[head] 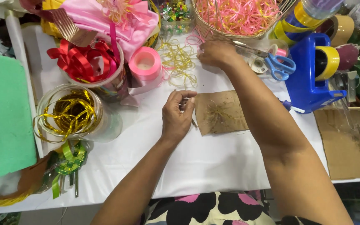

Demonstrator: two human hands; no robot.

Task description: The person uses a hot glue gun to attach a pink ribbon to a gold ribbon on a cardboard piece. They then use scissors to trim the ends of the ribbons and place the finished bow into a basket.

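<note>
My left hand (176, 116) is pinched shut on a thin stick, just left of the brown card (221, 112). My right hand (216, 54) is beyond the card, fingers curled into the loose gold ribbon strands (180, 62); whether they've caught one, I can't tell. Risk: those curls tangling and dragging along.

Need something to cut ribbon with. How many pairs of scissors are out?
1: blue-handled scissors lie beside the blue tape dispenser, near the right hand. Clutter may hide more.

A clear packet of small colourful bows (174, 12) stands at the table's far edge.
</note>
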